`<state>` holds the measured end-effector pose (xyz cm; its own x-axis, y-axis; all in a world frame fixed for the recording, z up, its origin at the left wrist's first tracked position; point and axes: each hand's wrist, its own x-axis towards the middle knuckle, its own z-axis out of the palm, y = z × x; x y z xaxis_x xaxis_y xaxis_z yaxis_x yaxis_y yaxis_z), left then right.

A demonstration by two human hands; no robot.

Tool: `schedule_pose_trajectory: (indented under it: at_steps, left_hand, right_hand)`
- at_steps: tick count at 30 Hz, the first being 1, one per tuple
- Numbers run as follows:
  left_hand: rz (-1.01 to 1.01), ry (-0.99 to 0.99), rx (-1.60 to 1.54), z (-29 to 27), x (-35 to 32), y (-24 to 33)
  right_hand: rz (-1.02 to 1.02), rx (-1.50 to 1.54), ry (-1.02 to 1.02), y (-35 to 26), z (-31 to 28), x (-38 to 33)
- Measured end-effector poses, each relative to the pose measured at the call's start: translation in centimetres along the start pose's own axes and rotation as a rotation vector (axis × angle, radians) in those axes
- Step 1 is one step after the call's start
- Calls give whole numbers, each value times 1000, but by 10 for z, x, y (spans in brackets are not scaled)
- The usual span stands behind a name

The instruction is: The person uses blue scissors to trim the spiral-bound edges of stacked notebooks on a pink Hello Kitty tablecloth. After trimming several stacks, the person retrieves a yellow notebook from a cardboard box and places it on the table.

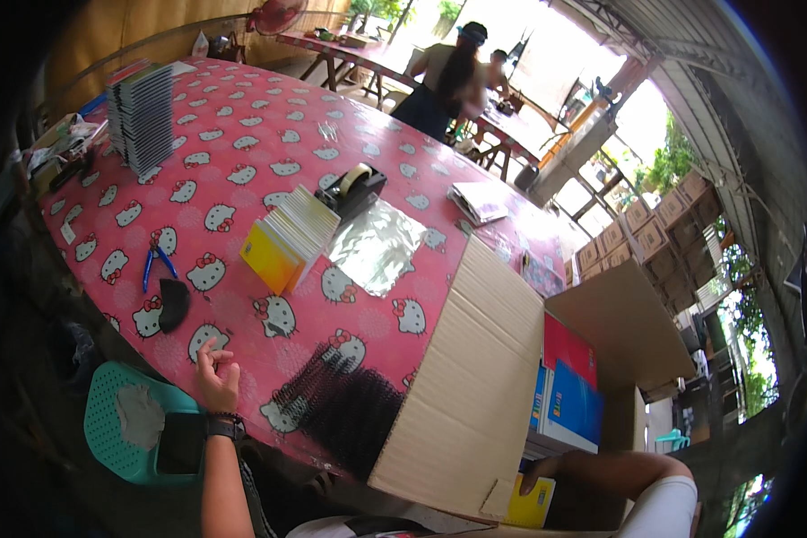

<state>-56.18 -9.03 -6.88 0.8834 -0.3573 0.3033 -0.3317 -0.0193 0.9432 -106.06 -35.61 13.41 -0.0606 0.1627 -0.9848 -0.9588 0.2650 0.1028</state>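
Note:
My left hand (215, 377) rests at the table's near edge, its fingers loosely bent and apart, with nothing in them. Down in an open cardboard box (471, 377), my right hand (547, 468) grips a yellow notebook (531, 504); part of the fingers is hidden. Blue notebooks (572, 403) and a red one (568, 348) lie in the same box. Between my hands, a pile of black spiral binding coils (345, 408) lies on the table. Beyond my left hand are a black half-round piece (174, 305) and blue-handled pliers (159, 260).
On the pink patterned table (233, 193) stand a row of yellow-covered notebooks (282, 247), a tape dispenser (354, 188), a shiny plastic sheet (381, 247) and a tall notebook stack (141, 117). A green stool (117, 448) is at left. Stacked cartons (646, 229) and people (448, 81) are farther off.

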Motion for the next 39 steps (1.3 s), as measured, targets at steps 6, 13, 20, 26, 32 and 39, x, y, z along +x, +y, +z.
schedule_pose_trajectory:
  at_steps: [6, 13, 20, 26, 32, 39]
  left_hand:
    - [-16, -33, -73, 5, 0, -5]
    - [116, -131, 173, -18, 6, 6]
    - [-112, -143, -216, -8, -18, 85]
    - [502, -1740, -1357, -16, 33, 268]
    - [-404, -2192, -871, 57, -95, 356]
    - [-216, -1227, -1016, 77, -145, 377]
  right_hand:
    - [61, -43, -23, 14, 1, -37]
    - [-253, -309, -151, -15, 36, -160]
    - [-820, -519, -159, 57, 44, -193]
    - [-1125, -616, -58, 73, 55, -213]
    - [-1123, -410, 95, 56, 69, -221]
    - [-1206, 62, 84, 14, 97, -203]
